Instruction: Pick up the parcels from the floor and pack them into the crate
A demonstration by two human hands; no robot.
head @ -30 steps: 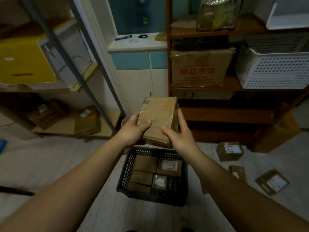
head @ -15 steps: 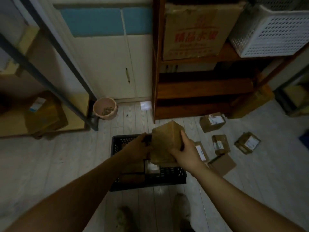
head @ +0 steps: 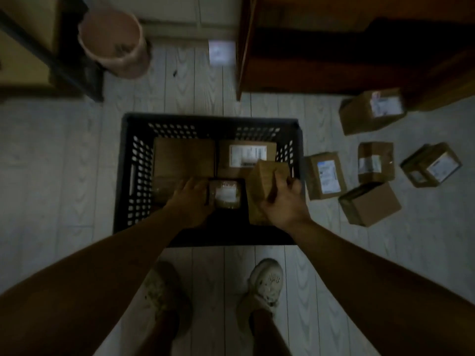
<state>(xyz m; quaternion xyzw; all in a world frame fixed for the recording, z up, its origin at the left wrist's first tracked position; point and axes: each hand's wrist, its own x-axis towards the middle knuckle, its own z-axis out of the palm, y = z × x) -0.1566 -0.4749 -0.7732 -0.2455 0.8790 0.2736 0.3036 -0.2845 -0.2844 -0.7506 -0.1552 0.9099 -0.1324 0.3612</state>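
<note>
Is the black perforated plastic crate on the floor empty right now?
No, flat brown cardboard parcels lie inside the black perforated plastic crate, and the right hand grips a further brown parcel.

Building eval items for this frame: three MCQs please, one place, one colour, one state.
1. Which side of the crate do the loose parcels lie on? A. left B. right C. behind
2. Crate colour? A. black B. white C. yellow
3. The right hand is? A. idle B. an empty fist C. gripping a brown parcel
Key: 1 B, they sit on the floor to the person's right; 2 A, its perforated walls are black; 3 C, fingers curl round the parcel over the crate.
</note>
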